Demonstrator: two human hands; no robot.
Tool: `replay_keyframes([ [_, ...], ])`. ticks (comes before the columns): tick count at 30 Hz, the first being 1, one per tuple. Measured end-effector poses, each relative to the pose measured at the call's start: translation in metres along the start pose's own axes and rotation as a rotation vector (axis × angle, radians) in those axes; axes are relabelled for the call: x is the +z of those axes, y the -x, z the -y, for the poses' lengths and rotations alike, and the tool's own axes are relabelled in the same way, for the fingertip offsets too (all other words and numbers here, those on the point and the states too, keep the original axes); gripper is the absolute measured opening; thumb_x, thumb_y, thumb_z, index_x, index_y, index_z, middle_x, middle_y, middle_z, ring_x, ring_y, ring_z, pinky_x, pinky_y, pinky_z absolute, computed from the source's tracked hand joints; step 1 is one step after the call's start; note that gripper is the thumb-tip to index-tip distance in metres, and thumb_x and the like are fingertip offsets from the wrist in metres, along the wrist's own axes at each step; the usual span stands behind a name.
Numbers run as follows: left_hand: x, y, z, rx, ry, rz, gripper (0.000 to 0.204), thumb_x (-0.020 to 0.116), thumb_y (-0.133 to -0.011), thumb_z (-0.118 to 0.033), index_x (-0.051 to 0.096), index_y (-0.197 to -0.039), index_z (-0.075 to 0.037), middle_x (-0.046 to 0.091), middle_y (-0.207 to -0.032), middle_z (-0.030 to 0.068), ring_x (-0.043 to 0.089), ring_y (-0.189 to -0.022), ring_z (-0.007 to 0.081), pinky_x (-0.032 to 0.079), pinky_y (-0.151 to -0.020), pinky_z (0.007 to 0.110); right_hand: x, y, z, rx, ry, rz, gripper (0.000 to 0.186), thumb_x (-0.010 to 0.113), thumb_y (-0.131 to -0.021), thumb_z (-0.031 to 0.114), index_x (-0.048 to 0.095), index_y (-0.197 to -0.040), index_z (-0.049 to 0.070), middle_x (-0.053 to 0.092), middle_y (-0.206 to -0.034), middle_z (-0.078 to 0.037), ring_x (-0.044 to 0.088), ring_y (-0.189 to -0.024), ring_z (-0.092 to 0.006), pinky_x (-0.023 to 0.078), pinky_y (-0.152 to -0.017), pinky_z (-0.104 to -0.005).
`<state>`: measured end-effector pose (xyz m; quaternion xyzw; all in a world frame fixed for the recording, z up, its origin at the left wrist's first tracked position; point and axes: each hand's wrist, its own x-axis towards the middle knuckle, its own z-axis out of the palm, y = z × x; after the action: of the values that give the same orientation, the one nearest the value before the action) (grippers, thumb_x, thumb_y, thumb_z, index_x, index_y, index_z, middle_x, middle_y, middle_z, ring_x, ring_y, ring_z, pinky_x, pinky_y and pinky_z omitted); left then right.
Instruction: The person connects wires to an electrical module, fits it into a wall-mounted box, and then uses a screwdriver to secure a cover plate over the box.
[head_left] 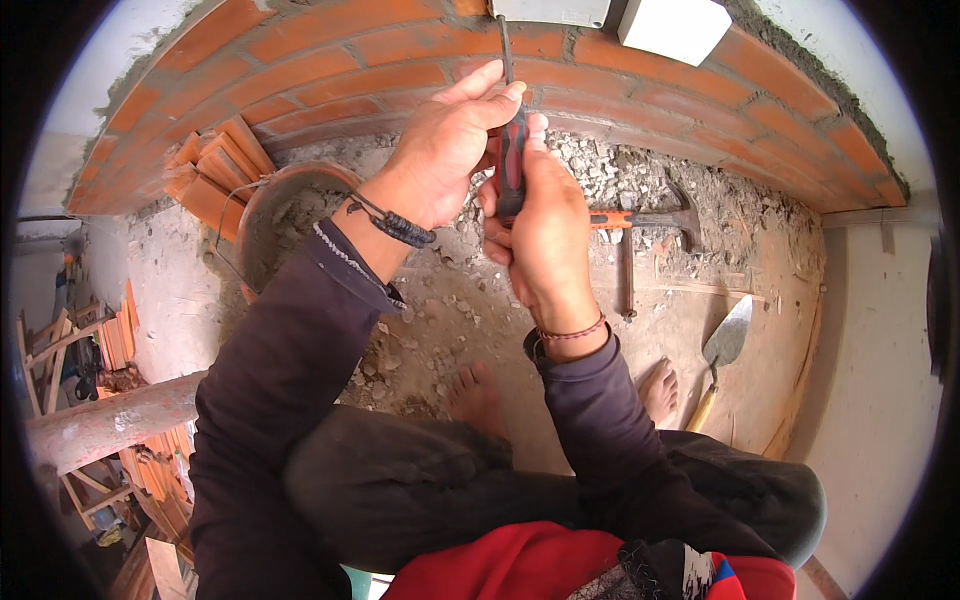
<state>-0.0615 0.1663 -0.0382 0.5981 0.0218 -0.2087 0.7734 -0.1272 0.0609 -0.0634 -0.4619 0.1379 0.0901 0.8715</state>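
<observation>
A screwdriver (511,165) with a black and dark red handle points up toward the brick wall. My right hand (553,225) is closed around its handle. My left hand (440,150) pinches the screwdriver near the top of the handle, thumb and forefinger beside the metal shaft (506,50). The shaft's far end reaches the edge of a white box (560,10) on the wall; its tip cannot be made out clearly. Below and right of my right hand lies a claw hammer (660,218) with an orange and black handle.
A mortar bucket (250,240) stands left beside stacked bricks (215,175). Rubble (610,165) lines the foot of the brick wall (400,75). A metal rod (629,275) and a trowel (728,335) lie right. A second white box (675,28) sits on the wall; a pole (120,420) crosses lower left.
</observation>
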Motion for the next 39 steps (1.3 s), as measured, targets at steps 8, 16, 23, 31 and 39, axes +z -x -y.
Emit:
replay_keyframes([
  [8,0.004,-0.004,0.004,-0.033,0.111,0.03,0.062,0.058,-0.103,-0.019,0.03,-0.156,-0.003,0.064,-0.123,0.0072,0.063,-0.096,0.0122,0.053,-0.074,0.024,-0.005,-0.002,-0.004,-0.155,0.127,-0.015,0.033,0.047,-0.105,0.029,0.056,-0.117,0.0,0.055,-0.073,-0.002,0.045,-0.054,-0.0085,0.035,-0.044,-0.0236],
  [16,0.005,-0.006,0.007,0.025,-0.007,-0.079,0.067,0.062,-0.1,-0.015,0.028,-0.156,0.0,0.062,-0.128,0.0104,0.064,-0.101,0.0147,0.053,-0.086,0.029,-0.008,0.0,-0.004,-0.416,0.756,-0.161,0.036,0.05,-0.106,0.029,0.055,-0.113,-0.005,0.063,-0.075,-0.007,0.059,-0.062,-0.0169,0.048,-0.057,-0.03],
  [23,0.004,-0.003,-0.002,-0.059,0.064,-0.006,0.068,0.059,-0.102,-0.018,0.024,-0.157,0.001,0.053,-0.141,0.0176,0.063,-0.111,0.0216,0.053,-0.096,0.033,-0.006,-0.002,-0.007,0.082,-0.533,0.215,0.024,0.046,-0.108,0.026,0.056,-0.111,0.005,0.053,-0.07,-0.003,0.047,-0.055,-0.0107,0.038,-0.046,-0.0267],
  [31,0.002,-0.004,0.001,0.015,0.018,-0.045,0.069,0.058,-0.101,-0.013,0.022,-0.158,0.001,0.042,-0.153,0.0209,0.052,-0.129,0.022,0.044,-0.107,0.034,0.008,-0.001,0.001,-0.378,0.813,-0.136,0.047,0.048,-0.103,0.022,0.048,-0.131,-0.016,0.066,-0.102,-0.035,0.067,-0.093,-0.0475,0.054,-0.073,-0.0481],
  [39,0.0,-0.007,0.0,-0.047,0.072,0.0,0.07,0.056,-0.103,-0.016,0.017,-0.159,-0.003,0.06,-0.13,0.0195,0.063,-0.113,0.0211,0.054,-0.094,0.032,0.001,-0.005,-0.002,0.116,-0.412,0.143,0.039,0.031,-0.11,0.037,0.055,-0.104,0.006,0.053,-0.071,-0.003,0.04,-0.045,-0.0092,0.029,-0.035,-0.0235],
])
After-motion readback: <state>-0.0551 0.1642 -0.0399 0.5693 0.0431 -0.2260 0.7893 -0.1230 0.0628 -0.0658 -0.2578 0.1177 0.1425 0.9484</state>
